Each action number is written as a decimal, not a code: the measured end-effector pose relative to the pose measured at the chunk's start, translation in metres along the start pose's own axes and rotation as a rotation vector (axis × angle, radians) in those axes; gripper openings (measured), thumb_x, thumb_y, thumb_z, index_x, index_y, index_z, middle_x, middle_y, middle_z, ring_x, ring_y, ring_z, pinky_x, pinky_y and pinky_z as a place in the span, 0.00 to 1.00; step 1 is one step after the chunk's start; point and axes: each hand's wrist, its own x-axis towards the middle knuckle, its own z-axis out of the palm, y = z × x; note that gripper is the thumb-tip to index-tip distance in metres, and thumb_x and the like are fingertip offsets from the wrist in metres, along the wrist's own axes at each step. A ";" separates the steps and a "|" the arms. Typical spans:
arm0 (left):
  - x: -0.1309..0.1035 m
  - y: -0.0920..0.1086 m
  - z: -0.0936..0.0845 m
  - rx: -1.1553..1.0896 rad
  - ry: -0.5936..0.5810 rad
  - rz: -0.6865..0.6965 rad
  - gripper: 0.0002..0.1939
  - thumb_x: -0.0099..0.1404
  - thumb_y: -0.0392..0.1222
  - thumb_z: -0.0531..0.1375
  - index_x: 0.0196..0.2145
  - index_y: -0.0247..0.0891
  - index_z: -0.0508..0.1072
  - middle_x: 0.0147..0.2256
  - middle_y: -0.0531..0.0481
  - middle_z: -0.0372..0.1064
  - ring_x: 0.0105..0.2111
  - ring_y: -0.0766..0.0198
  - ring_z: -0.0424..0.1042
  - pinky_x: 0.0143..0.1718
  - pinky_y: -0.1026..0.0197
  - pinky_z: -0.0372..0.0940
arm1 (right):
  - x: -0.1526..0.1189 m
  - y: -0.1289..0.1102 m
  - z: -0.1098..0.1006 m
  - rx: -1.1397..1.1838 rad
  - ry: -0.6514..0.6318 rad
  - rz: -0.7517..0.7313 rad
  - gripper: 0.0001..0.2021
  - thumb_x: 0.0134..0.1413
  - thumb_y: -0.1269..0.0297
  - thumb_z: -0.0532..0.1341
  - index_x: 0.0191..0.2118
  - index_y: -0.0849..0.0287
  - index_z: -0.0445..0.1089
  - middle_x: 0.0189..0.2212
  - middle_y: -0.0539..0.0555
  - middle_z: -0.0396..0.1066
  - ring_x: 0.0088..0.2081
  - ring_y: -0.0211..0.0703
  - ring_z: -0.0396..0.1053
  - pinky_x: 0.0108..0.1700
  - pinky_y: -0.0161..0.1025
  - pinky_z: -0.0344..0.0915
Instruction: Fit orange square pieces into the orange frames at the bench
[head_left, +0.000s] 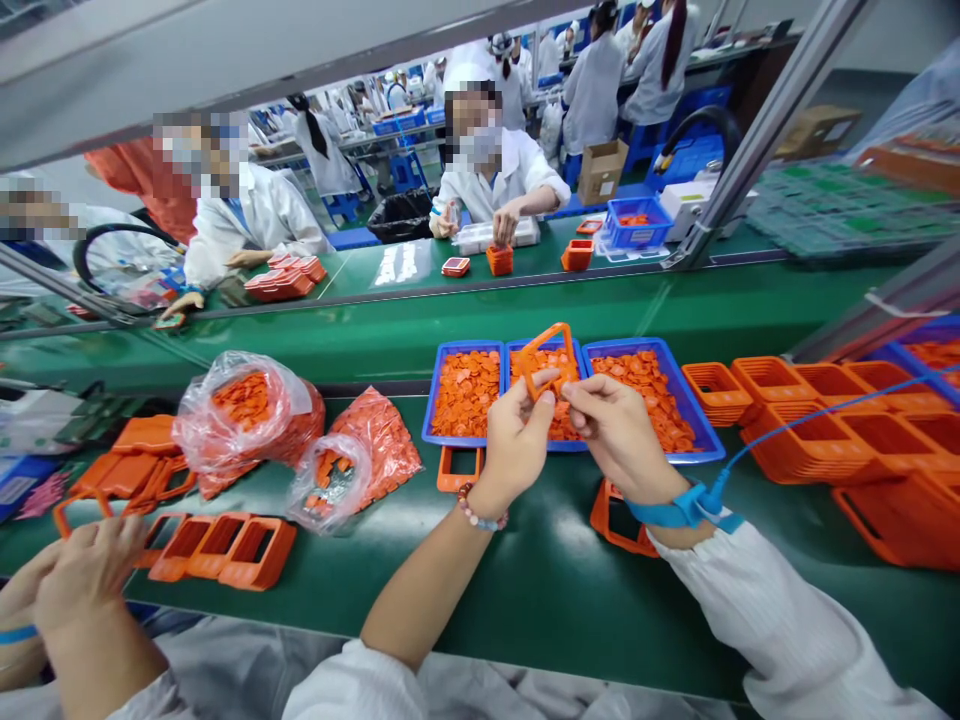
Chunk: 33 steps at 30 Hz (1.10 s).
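An orange plastic frame (pixel 564 345) is held up at the centre, above the middle blue tray. My left hand (pixel 519 435) grips its lower left part between thumb and fingers. On the frame's lower right side, my right hand (pixel 619 425) is pinched, and anything small between those fingertips is hidden. Behind both hands stand three blue trays of small orange pieces: a left tray (pixel 425 425), a middle one, and a right tray (pixel 712 445). One orange frame (pixel 459 484) lies left of my left wrist, and another orange frame (pixel 637 540) lies under my right wrist.
Stacked orange frames (pixel 810 440) fill the right side. A blue cord runs from my right wristband. Left are plastic bags (pixel 251 410) of orange parts, a frame row (pixel 225 550) and another person's hands (pixel 90 570). Across the green belt (pixel 375 340), people in white work.
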 end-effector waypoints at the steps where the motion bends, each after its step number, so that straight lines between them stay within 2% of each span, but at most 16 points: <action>1: 0.000 0.000 0.000 -0.001 -0.001 0.000 0.14 0.67 0.43 0.60 0.47 0.35 0.76 0.44 0.43 0.78 0.43 0.59 0.77 0.47 0.60 0.71 | 0.000 0.000 0.000 -0.012 0.003 -0.008 0.18 0.33 0.56 0.76 0.24 0.58 0.69 0.15 0.45 0.65 0.17 0.31 0.59 0.17 0.30 0.53; 6: -0.002 0.000 -0.002 0.031 -0.002 0.010 0.13 0.66 0.42 0.60 0.45 0.35 0.77 0.41 0.44 0.79 0.40 0.61 0.78 0.42 0.61 0.71 | -0.002 0.004 0.002 0.008 0.024 0.011 0.19 0.33 0.58 0.76 0.23 0.58 0.66 0.16 0.44 0.64 0.17 0.30 0.59 0.17 0.30 0.52; 8: -0.003 0.001 -0.003 0.056 0.009 0.029 0.12 0.66 0.41 0.60 0.45 0.35 0.77 0.40 0.44 0.79 0.39 0.61 0.77 0.41 0.62 0.71 | -0.001 0.006 0.003 0.033 0.054 -0.036 0.19 0.32 0.62 0.77 0.26 0.57 0.66 0.19 0.44 0.67 0.19 0.31 0.62 0.18 0.29 0.55; 11: -0.004 0.003 -0.003 0.061 0.007 0.055 0.12 0.67 0.43 0.61 0.43 0.35 0.77 0.41 0.43 0.79 0.40 0.61 0.77 0.42 0.62 0.70 | 0.001 0.006 0.003 -0.014 0.073 -0.212 0.19 0.32 0.67 0.76 0.34 0.56 0.72 0.29 0.46 0.74 0.29 0.34 0.71 0.30 0.31 0.68; 13: -0.003 0.009 -0.005 0.017 -0.041 0.059 0.13 0.68 0.47 0.60 0.42 0.35 0.77 0.42 0.43 0.79 0.40 0.60 0.77 0.43 0.61 0.71 | 0.001 0.003 0.001 -0.102 -0.010 -0.273 0.16 0.37 0.67 0.75 0.36 0.56 0.76 0.35 0.48 0.78 0.37 0.38 0.74 0.40 0.35 0.72; 14: -0.002 0.013 -0.006 -0.004 -0.076 0.054 0.14 0.68 0.50 0.60 0.42 0.36 0.77 0.42 0.43 0.78 0.40 0.60 0.77 0.43 0.61 0.71 | 0.001 0.001 -0.001 -0.148 -0.064 -0.272 0.13 0.40 0.65 0.74 0.35 0.56 0.78 0.35 0.50 0.78 0.38 0.39 0.75 0.42 0.36 0.72; 16: 0.000 0.023 -0.013 -0.017 -0.147 0.030 0.18 0.67 0.55 0.60 0.40 0.36 0.77 0.42 0.43 0.78 0.39 0.60 0.77 0.41 0.61 0.72 | 0.000 -0.004 -0.005 -0.221 -0.135 -0.249 0.08 0.45 0.61 0.72 0.32 0.57 0.78 0.31 0.51 0.79 0.34 0.41 0.75 0.38 0.37 0.73; 19: 0.008 0.036 -0.033 0.065 -0.147 -0.016 0.24 0.66 0.62 0.58 0.39 0.35 0.77 0.39 0.42 0.79 0.37 0.58 0.79 0.36 0.61 0.73 | -0.001 -0.012 -0.009 -0.234 -0.107 -0.228 0.10 0.48 0.57 0.71 0.30 0.58 0.77 0.26 0.51 0.77 0.27 0.40 0.75 0.28 0.35 0.72; 21: 0.018 0.037 -0.052 0.193 -0.045 -0.015 0.25 0.68 0.61 0.56 0.40 0.35 0.77 0.37 0.42 0.79 0.36 0.57 0.79 0.35 0.61 0.73 | -0.002 -0.018 -0.009 -0.189 -0.064 -0.220 0.12 0.47 0.56 0.72 0.31 0.58 0.75 0.24 0.51 0.76 0.25 0.40 0.75 0.26 0.34 0.72; 23: 0.033 0.029 -0.074 0.417 0.064 0.008 0.22 0.69 0.57 0.56 0.40 0.35 0.77 0.34 0.43 0.79 0.34 0.58 0.79 0.35 0.60 0.72 | -0.003 -0.023 -0.009 -0.142 -0.028 -0.227 0.13 0.45 0.56 0.73 0.32 0.58 0.73 0.22 0.49 0.75 0.24 0.39 0.75 0.26 0.34 0.72; 24: 0.041 0.023 -0.084 0.565 0.079 0.000 0.19 0.68 0.54 0.57 0.40 0.35 0.77 0.33 0.44 0.79 0.32 0.58 0.79 0.36 0.60 0.72 | -0.004 -0.025 -0.009 -0.127 -0.017 -0.236 0.14 0.43 0.57 0.74 0.32 0.57 0.72 0.22 0.48 0.74 0.24 0.39 0.76 0.26 0.34 0.73; 26: 0.055 0.008 -0.099 0.972 0.021 -0.087 0.14 0.68 0.47 0.57 0.41 0.38 0.79 0.33 0.44 0.79 0.34 0.56 0.78 0.39 0.57 0.71 | -0.006 -0.029 -0.009 -0.112 -0.009 -0.254 0.16 0.39 0.59 0.75 0.33 0.57 0.71 0.23 0.47 0.75 0.24 0.38 0.76 0.27 0.33 0.74; 28: 0.066 -0.007 -0.107 1.314 -0.078 -0.194 0.13 0.67 0.43 0.58 0.44 0.42 0.80 0.38 0.43 0.79 0.41 0.51 0.78 0.45 0.53 0.70 | -0.007 -0.031 -0.008 -0.112 -0.018 -0.255 0.17 0.37 0.61 0.76 0.32 0.57 0.70 0.23 0.47 0.75 0.24 0.38 0.75 0.28 0.34 0.74; 30: 0.071 -0.020 -0.109 1.440 -0.134 -0.257 0.13 0.65 0.41 0.60 0.46 0.43 0.80 0.41 0.41 0.79 0.46 0.47 0.76 0.48 0.49 0.69 | -0.009 -0.032 -0.009 -0.122 -0.033 -0.247 0.17 0.37 0.62 0.76 0.32 0.57 0.70 0.24 0.47 0.75 0.23 0.37 0.74 0.28 0.34 0.75; 33: 0.073 -0.033 -0.105 1.465 -0.148 -0.295 0.13 0.62 0.39 0.62 0.45 0.41 0.80 0.43 0.37 0.78 0.48 0.43 0.75 0.49 0.46 0.68 | -0.010 -0.034 -0.009 -0.131 -0.045 -0.246 0.17 0.37 0.62 0.75 0.32 0.57 0.70 0.24 0.47 0.74 0.22 0.37 0.74 0.27 0.34 0.75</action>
